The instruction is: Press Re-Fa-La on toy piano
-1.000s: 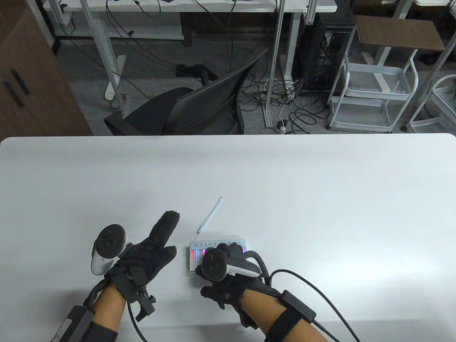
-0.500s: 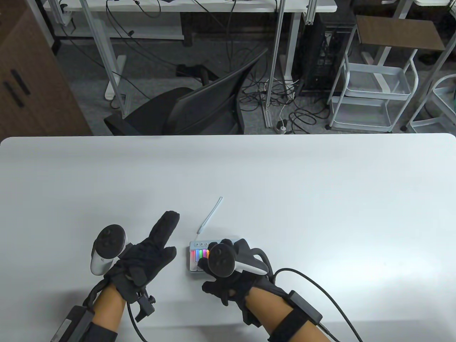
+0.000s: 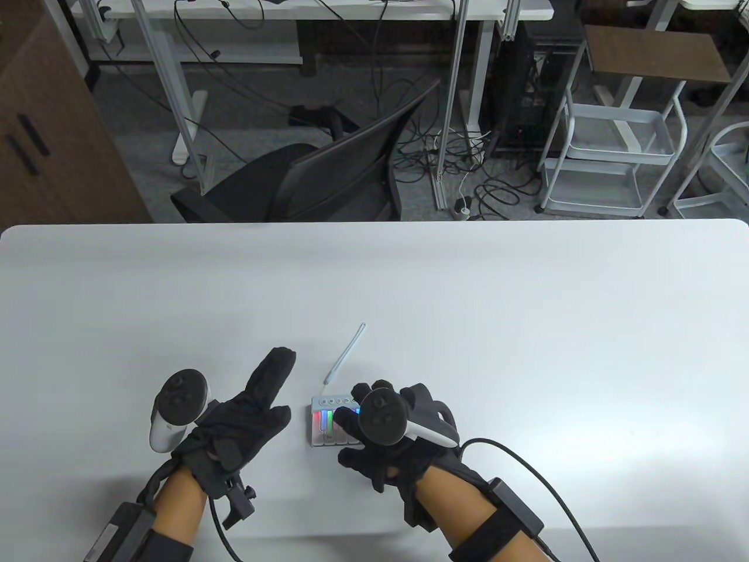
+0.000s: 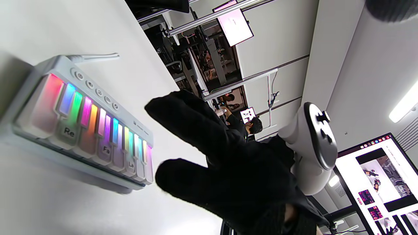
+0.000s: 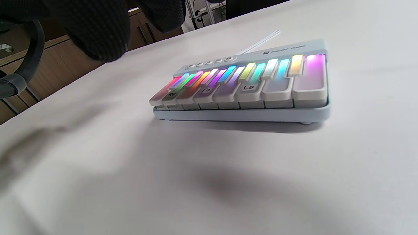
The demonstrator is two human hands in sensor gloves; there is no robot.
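Note:
The toy piano (image 3: 325, 419) is a small white keyboard with rainbow-lit keys, lying near the table's front edge. Its keys marked Re (image 4: 68, 131), Fa (image 4: 106, 149) and La (image 4: 131, 164) show in the left wrist view, and the whole piano (image 5: 241, 85) shows in the right wrist view. My right hand (image 3: 357, 421) hovers over the piano's right half with spread fingers (image 5: 94, 29) raised above the keys, touching none. My left hand (image 3: 257, 398) lies open on the table just left of the piano, touching nothing.
A thin white cable (image 3: 345, 354) runs from the piano's back edge away across the white table (image 3: 468, 304). A black office chair (image 3: 327, 175) stands beyond the far edge. Glove cables trail off the front edge.
My right hand has shifted to the right and a little farther over the piano, uncovering more of the left keys. The lit key colours have changed. My left hand has not moved.

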